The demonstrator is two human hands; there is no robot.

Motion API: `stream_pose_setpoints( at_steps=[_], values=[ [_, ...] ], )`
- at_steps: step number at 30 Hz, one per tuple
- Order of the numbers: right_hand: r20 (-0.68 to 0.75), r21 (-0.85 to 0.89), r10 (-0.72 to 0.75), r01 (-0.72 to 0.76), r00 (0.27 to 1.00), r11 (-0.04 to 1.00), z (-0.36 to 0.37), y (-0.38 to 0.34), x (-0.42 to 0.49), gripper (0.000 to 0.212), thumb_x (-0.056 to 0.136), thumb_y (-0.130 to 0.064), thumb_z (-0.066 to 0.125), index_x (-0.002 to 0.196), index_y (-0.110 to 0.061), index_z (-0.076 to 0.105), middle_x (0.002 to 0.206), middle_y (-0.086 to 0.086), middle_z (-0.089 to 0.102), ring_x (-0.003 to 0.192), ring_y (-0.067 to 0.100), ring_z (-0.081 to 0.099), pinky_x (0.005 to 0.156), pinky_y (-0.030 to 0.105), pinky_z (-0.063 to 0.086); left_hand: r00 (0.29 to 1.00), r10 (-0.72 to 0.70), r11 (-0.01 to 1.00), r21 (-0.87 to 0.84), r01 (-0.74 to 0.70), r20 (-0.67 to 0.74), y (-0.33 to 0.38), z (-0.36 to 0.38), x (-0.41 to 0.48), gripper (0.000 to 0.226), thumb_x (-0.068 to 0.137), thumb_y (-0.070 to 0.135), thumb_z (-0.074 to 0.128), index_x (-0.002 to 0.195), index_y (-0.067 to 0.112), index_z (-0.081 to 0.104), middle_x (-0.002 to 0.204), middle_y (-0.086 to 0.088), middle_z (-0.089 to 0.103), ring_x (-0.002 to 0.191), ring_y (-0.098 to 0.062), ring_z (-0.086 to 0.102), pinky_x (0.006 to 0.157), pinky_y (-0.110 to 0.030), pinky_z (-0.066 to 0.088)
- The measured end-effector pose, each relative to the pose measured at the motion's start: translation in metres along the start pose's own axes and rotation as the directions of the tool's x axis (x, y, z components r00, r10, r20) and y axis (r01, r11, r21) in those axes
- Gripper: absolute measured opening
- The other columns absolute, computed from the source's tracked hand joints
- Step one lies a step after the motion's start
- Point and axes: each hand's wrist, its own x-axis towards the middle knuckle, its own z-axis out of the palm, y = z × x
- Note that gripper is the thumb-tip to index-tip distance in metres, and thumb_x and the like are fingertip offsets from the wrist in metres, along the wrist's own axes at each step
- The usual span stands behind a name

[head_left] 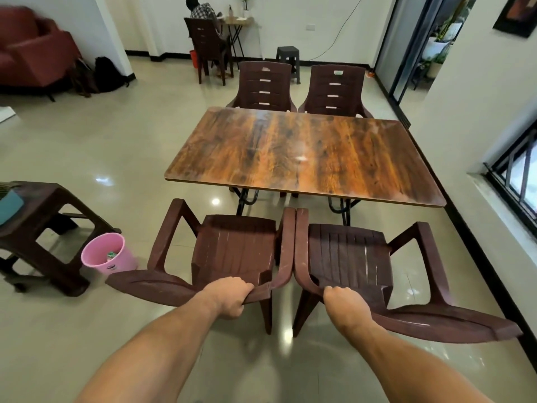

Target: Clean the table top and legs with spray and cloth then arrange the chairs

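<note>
While both forearms stretch forward, the left hand (229, 298) has its fingers curled over the top edge of the backrest of the near-left chair (232, 251), gripping it. The right hand (341, 303) grips the backrest top of the near-right chair (348, 254) the same way, knuckles up. These two brown plastic armchairs stand side by side on the near long side of the desk (305, 152), seats facing it. Their inner armrests press against each other, and the armrest fronts come close to the desk's near edge, with both seats out from under the top. The desk has a glossy wood-grain top that catches the light, and black metal legs (247, 199) show beneath its near edge. Against the desk's far long side stand the far-left chair (263, 85) and the far-right chair (334, 87), matching brown ones, backs upright, pushed close to the edge and just beside each other. Left of the desk, on the shiny tiled floor, a pink bucket (109, 253) with some scraps inside sits just beside a brown plastic stool (43, 228). Right of the desk runs a white wall with a barred window (517, 175). Beyond the desk a dark stool (287, 58) stands near the back wall. Further beyond and to the left, a seated person (200, 13) faces away at a small round table. Well off to the desk's far left are a red sofa (32, 48) and a black backpack (109, 74) on the floor.
</note>
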Motion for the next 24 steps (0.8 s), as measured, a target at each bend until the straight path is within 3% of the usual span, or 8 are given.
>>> stream_pose_setpoints(
  at_steps=[5,8,11,13,16,24],
  values=[
    [0.003,0.009,0.004,-0.004,1.0,1.0,-0.002,-0.002,-0.001,0.027,0.096,-0.005,0.044,0.115,-0.013,0.062,0.111,0.006,0.071,0.102,0.029,0.068,0.085,0.042,0.054,1.0,-0.013,1.0,-0.012,0.013,0.018,0.001,0.001,-0.002,0.039,0.088,0.024,0.054,0.126,0.021,0.057,0.118,-0.008,0.069,0.106,-0.031,0.066,0.097,-0.043,0.055],
    [-0.016,0.058,0.029,-0.028,0.999,0.998,-0.003,-0.004,-0.004,0.023,0.097,-0.027,0.053,0.116,-0.016,0.058,0.115,0.003,0.067,0.105,0.026,0.065,0.085,0.039,0.052,1.0,0.001,1.0,-0.007,-0.001,0.005,0.002,0.003,-0.003,0.049,0.091,0.041,0.056,0.134,0.019,0.052,0.126,-0.007,0.066,0.115,-0.029,0.063,0.101,-0.042,0.051],
    [-0.038,0.054,0.071,-0.069,0.997,0.996,-0.002,-0.012,-0.006,0.059,0.093,-0.062,0.045,0.134,-0.019,0.05,0.136,0.006,0.055,0.126,0.026,0.052,0.101,0.041,0.044,0.999,0.01,1.0,-0.008,-0.011,-0.034,0.003,0.007,-0.008,0.076,0.093,0.063,0.045,0.153,0.017,0.035,0.151,-0.007,0.049,0.136,-0.028,0.049,0.114,-0.043,0.039],
    [-0.074,0.077,0.081,-0.075,0.994,0.994,-0.003,-0.016,-0.006,0.08,0.093,-0.071,0.03,0.152,-0.018,0.032,0.159,0.011,0.03,0.148,0.03,0.026,0.117,0.049,0.025,0.996,0.039,0.999,-0.014,-0.04,-0.078,0.003,0.009,-0.012,0.081,0.097,0.068,0.034,0.16,0.018,0.022,0.163,-0.004,0.033,0.148,-0.024,0.033,0.123,-0.043,0.025],
    [-0.109,0.111,0.068,-0.056,0.992,0.992,-0.012,-0.025,-0.003,0.086,0.093,-0.074,0.016,0.159,-0.019,0.016,0.167,0.011,0.004,0.154,0.028,0.001,0.122,0.054,0.008,0.991,0.062,0.998,0.002,-0.062,-0.116,-0.002,0.011,-0.016,0.078,0.1,0.068,0.023,0.162,0.021,0.015,0.169,-0.002,0.019,0.155,-0.019,0.016,0.127,-0.045,0.01],
    [-0.234,0.129,-0.039,0.07,0.971,0.989,-0.041,-0.086,0.021,0.081,0.095,-0.071,0.013,0.159,-0.021,0.015,0.167,0.008,-0.003,0.154,0.025,-0.005,0.124,0.051,0.005,0.987,-0.011,1.0,-0.015,0.009,-0.161,-0.05,0.013,-0.034,0.081,0.097,0.073,0.013,0.162,0.024,0.014,0.17,0.0,0.015,0.157,-0.019,0.009,0.127,-0.045,0.005]
  ],
)
